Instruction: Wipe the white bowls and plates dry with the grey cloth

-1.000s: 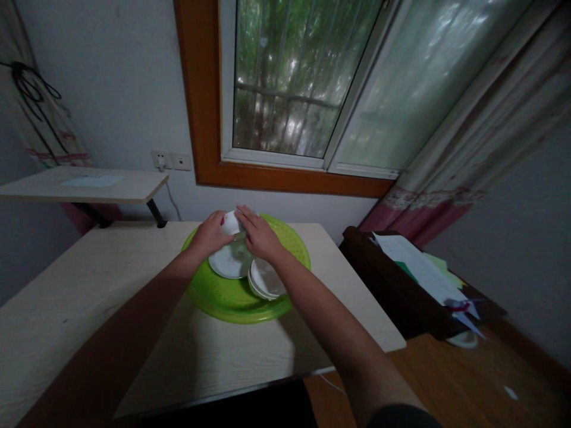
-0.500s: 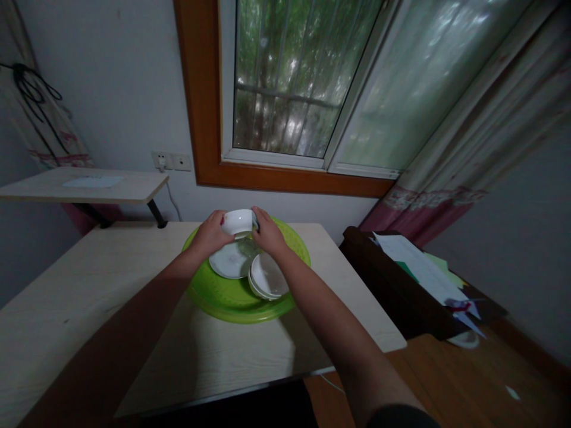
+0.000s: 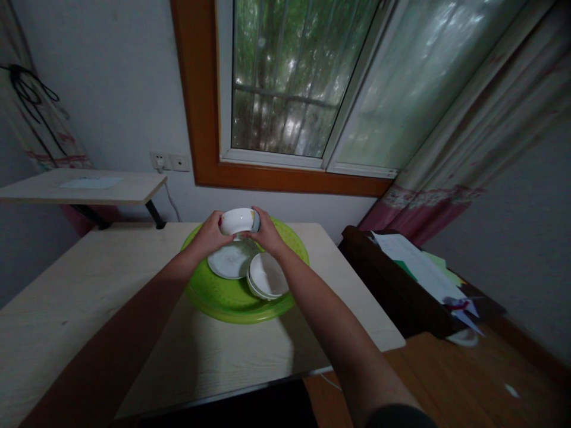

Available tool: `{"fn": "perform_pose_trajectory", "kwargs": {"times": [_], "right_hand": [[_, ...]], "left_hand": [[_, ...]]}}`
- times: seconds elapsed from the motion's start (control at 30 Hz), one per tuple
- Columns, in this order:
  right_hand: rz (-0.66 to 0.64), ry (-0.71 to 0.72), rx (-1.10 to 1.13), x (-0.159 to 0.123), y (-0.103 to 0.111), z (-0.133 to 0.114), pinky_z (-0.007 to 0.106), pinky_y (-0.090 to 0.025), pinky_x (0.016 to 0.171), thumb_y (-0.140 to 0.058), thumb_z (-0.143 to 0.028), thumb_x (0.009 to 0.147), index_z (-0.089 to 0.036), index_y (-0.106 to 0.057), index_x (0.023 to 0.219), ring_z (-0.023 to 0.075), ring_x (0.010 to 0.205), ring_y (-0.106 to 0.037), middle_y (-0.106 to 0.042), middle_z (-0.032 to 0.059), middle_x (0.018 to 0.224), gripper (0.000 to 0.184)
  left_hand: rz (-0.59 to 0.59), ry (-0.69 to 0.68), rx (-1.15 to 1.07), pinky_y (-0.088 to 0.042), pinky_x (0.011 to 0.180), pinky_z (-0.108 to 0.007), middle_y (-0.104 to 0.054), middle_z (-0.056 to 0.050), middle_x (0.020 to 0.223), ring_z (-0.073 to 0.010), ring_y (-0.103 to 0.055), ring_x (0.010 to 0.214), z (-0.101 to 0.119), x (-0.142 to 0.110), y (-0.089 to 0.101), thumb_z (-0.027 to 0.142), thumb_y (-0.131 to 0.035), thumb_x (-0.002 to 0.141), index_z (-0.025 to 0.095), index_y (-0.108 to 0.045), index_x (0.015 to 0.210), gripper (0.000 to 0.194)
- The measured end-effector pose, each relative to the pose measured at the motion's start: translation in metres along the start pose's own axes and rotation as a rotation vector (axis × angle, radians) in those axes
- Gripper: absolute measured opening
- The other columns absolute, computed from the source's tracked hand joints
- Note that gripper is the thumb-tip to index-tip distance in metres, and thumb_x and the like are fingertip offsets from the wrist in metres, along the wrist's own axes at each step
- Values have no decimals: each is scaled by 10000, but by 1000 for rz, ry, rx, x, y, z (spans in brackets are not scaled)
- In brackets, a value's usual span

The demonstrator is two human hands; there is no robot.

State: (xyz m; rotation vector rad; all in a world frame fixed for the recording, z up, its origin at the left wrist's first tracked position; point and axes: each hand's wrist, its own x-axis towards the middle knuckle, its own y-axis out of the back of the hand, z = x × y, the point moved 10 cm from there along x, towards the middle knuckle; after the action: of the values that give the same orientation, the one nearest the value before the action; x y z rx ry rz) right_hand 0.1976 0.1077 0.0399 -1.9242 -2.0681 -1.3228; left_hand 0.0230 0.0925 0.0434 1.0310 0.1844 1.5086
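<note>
A white bowl (image 3: 237, 220) with small coloured marks on its side is held tilted above the far part of a green plastic basin (image 3: 218, 300). My left hand (image 3: 211, 233) grips its left side. On the other side, my right hand (image 3: 267, 230) has its thumb and fingers around the edge. A grey-blue patch shows by the right fingers; whether it is a cloth or part of the bowl's pattern, I cannot tell. Below the hands, a white plate (image 3: 232, 261) lies in the basin. Stacked white bowls (image 3: 269, 276) rest tilted to the plate's right, under my right forearm.
The basin stands on a pale wooden table (image 3: 232, 356) against the wall below a window (image 3: 294, 107). A raised shelf (image 3: 111, 189) with a sheet on it stands at the left. Papers (image 3: 419, 270) lie on a dark piece of furniture at the right.
The held bowl has turned slightly between my hands, showing more of its right side and the grey-blue patch. Plate and stacked bowls stay in place.
</note>
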Motion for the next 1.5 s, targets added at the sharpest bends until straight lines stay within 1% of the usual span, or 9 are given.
{"fn": "perform_pose_trajectory", "kwargs": {"times": [0.23,0.43,0.63,0.7,0.8,1.0,1.17,1.33,1.5], "right_hand": [[-24,86,-123,-4,-4,-20,439,-419,1092,-782,-189,727,-208,-411,1435,273,1276,-495,-501,134,1366,799],[-56,143,-209,-8,-3,-33,432,-419,1099,-706,-103,760,-204,-382,1475,270,1283,-495,-467,149,1412,792],[-81,108,-153,-8,-13,-20,472,-336,1168,-777,-391,790,-176,-332,1529,304,1393,-390,-394,185,1483,889],[-33,104,-148,-6,-10,-18,470,-320,1175,-629,-446,913,-203,-381,1515,281,1396,-388,-415,161,1485,695],[54,130,-183,-3,1,-20,450,-346,1146,-427,-364,1021,-201,-537,1415,251,1306,-467,-542,135,1377,440],[128,142,-128,1,15,-21,405,-421,1060,-510,-264,977,-199,-638,1277,231,1160,-566,-650,116,1235,333],[275,-28,74,-1,28,0,322,-531,843,-672,-299,865,-194,-544,1308,172,895,-629,-660,90,1163,473],[261,-69,35,0,32,0,303,-529,818,-708,-280,824,-176,-712,936,162,816,-629,-683,59,978,153],[213,-46,-1,-1,32,-10,301,-524,819,-705,-268,831,-205,-751,899,171,845,-642,-700,38,907,104]], "left_hand": [[-24,-81,70,-465,974,-378,-573,-103,1228,-268,-573,1156,5,-1,-3,345,-723,684,212,-452,1210,606],[-81,-65,185,-485,905,-374,-620,-103,1167,-281,-613,1097,10,-4,-7,377,-715,709,206,-483,1189,560],[-114,-7,245,-481,753,-335,-667,-97,1063,-271,-657,958,8,-5,-6,387,-711,716,197,-491,1152,524],[-120,5,255,-480,746,-332,-672,-94,1064,-269,-660,955,7,-5,-6,372,-713,711,202,-489,1150,521],[-122,-6,269,-483,762,-336,-672,-93,1083,-272,-657,974,8,-5,-7,341,-717,695,207,-487,1144,523],[-132,-60,291,-482,791,-352,-671,-106,1077,-284,-651,992,11,-5,-10,337,-702,700,203,-498,1121,487],[-134,-62,334,-484,836,-366,-667,-106,1098,-286,-639,1022,10,-5,-10,301,-706,695,213,-508,1145,500],[-124,-131,344,-482,896,-404,-656,-122,1133,-308,-621,1069,16,-6,-11,279,-701,706,214,-541,1137,464],[-130,-147,366,-466,950,-430,-658,-133,1160,-331,-601,1125,22,-9,-10,258,-708,714,220,-567,1146,456]]}}
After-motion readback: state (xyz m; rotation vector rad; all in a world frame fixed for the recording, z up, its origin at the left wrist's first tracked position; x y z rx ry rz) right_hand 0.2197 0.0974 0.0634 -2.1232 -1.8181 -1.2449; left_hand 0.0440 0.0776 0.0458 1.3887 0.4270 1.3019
